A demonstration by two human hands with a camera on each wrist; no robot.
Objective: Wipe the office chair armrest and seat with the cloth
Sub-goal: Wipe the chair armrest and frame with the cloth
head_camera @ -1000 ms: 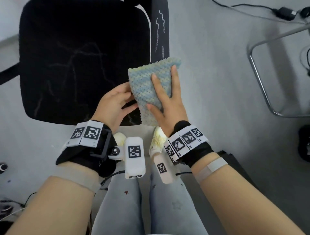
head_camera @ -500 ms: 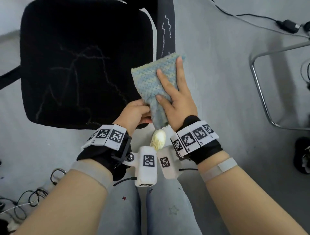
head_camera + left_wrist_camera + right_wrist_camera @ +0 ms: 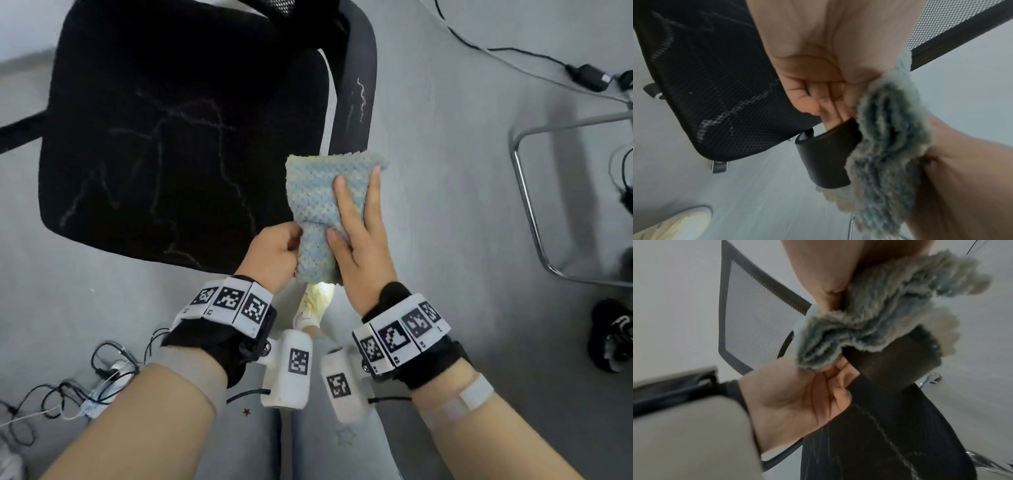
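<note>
A fluffy blue and pale yellow cloth drapes over the front end of the black armrest, which bears a white scribble. My right hand lies flat on the cloth with straight fingers, pressing it down. My left hand pinches the cloth's lower left edge with curled fingers. The black mesh seat, streaked with pale marks, lies to the left. In the left wrist view the cloth wraps the armrest end. In the right wrist view the cloth covers the armrest and the left hand grips its edge.
A chrome tube frame stands on the grey floor to the right, with a cable and power adapter behind it. A black shoe lies at the right edge. Tangled cables lie at the lower left. The mesh backrest rises behind.
My left hand went from loosely spread fingers beside the cloth to pinching its edge. The right hand stays flat on the cloth. The view has shifted, showing more of the armrest.
</note>
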